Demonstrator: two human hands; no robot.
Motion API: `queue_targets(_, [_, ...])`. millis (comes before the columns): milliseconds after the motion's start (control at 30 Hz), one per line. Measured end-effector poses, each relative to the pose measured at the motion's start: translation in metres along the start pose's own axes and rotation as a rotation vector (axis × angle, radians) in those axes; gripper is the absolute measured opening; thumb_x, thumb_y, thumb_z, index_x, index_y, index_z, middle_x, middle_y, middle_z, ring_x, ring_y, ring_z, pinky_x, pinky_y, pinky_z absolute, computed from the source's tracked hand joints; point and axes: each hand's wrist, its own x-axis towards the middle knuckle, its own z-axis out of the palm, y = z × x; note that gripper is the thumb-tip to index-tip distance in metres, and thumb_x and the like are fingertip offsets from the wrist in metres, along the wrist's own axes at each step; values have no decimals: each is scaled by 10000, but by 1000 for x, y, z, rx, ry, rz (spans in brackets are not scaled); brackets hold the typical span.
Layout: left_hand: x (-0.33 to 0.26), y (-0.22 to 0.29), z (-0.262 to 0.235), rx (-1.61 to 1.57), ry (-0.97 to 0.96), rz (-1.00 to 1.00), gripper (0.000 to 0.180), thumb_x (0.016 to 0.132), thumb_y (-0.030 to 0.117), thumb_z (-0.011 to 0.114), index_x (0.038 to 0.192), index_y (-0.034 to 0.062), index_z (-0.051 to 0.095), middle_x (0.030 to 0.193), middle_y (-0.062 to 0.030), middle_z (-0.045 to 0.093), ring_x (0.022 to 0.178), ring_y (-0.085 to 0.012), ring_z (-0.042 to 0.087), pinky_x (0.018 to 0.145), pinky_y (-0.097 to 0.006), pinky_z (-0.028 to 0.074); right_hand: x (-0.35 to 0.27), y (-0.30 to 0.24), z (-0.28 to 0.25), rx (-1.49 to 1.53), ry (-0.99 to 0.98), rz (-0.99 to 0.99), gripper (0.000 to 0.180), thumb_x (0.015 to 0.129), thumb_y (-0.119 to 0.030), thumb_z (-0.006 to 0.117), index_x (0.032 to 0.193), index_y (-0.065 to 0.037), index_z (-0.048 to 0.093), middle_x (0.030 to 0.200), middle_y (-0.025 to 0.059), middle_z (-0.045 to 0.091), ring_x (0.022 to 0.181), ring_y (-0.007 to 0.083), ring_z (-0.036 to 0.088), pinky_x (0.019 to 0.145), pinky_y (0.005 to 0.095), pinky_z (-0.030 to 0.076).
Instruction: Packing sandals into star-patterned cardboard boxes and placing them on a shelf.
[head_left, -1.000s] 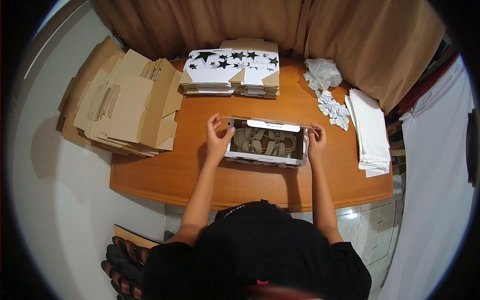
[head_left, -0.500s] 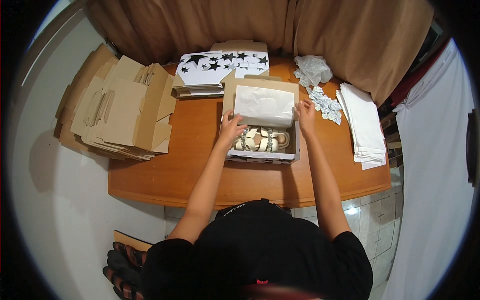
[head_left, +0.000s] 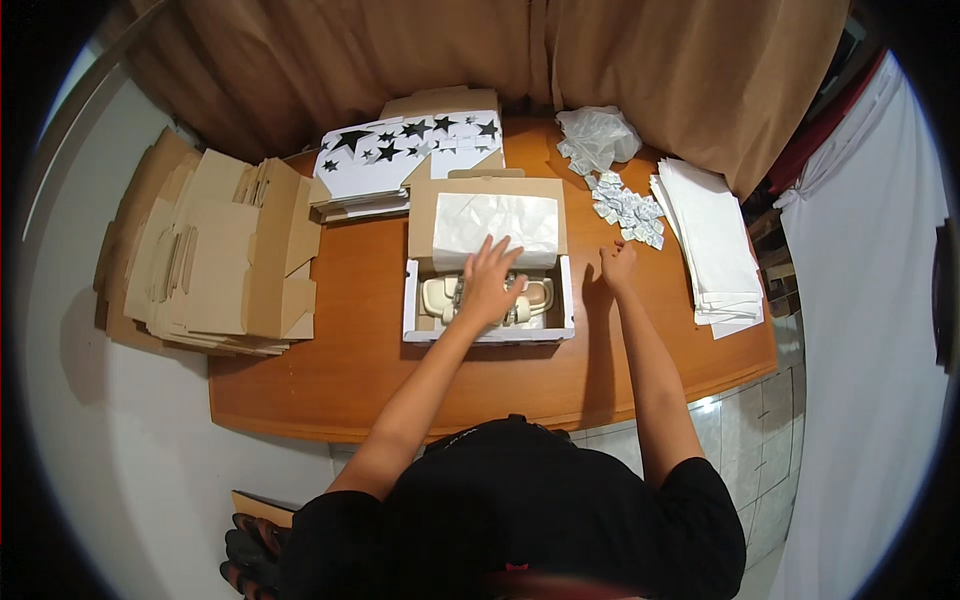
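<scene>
An open shoebox (head_left: 408,325) of white and brown cardboard stands on the wooden table in front of me. Inside it lies a pair of cream sandals (head_left: 438,295) with decorated straps. White tissue paper (head_left: 495,222) drapes over the back of the box, against the raised lid (head_left: 422,215). My left hand (head_left: 488,282) rests over the sandals, fingers spread, and hides part of them. To the right of the box, my right hand (head_left: 618,264) is closed, fingers curled together, close to a pile of small white packets (head_left: 628,208). What it pinches, if anything, cannot be made out.
Flattened brown cardboard boxes (head_left: 220,260) are stacked at the left. Behind the shoebox is a stack of white star-printed cardboard (head_left: 365,165). A clear plastic bag (head_left: 597,138) lies beyond the packets, and white paper sheets (head_left: 708,235) are piled at the right.
My left hand has moved from the box's left side onto the sandals. My right hand has left the box's right edge and moved right, toward the packets. The whole view has shifted slightly.
</scene>
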Motion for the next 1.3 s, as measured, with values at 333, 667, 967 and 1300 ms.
queue_targets(333, [13, 23, 29, 249, -169, -76, 810, 711, 422, 644, 1399, 226, 264, 1487, -114, 85, 1351, -375, 64, 1024, -608, 73, 58, -17, 12, -259, -100, -310, 453, 743, -165, 633, 1128, 19, 483, 1125, 192, 493, 1030, 363, 464, 913, 432, 380])
queue_targets(667, [14, 22, 23, 299, -125, -53, 797, 679, 459, 644, 1377, 256, 316, 1469, -111, 156, 1328, -358, 144, 1004, -584, 132, 92, -26, 43, -390, -39, -122, 334, 714, -132, 652, 1013, -21, 555, 990, 210, 557, 935, 374, 547, 769, 447, 464])
queue_targets(967, [3, -8, -15, 220, 198, -509, 685, 694, 300, 700, 1287, 120, 408, 1383, -200, 226, 1263, -377, 211, 1009, -521, 167, 81, -24, 31, 68, 11, -152, 141, 719, -92, 631, 814, 4, 590, 695, 146, 609, 620, 268, 588, 598, 353, 459])
queue_targets(1300, [-1, -40, -40, 183, 233, -559, 710, 647, 221, 757, 1255, 78, 420, 1176, -129, 416, 1110, -314, 371, 921, -439, 329, -68, -109, 5, 739, -375, -116, 243, 777, -21, 629, 1003, 11, 543, 729, 8, 560, 630, 60, 524, 551, 187, 407])
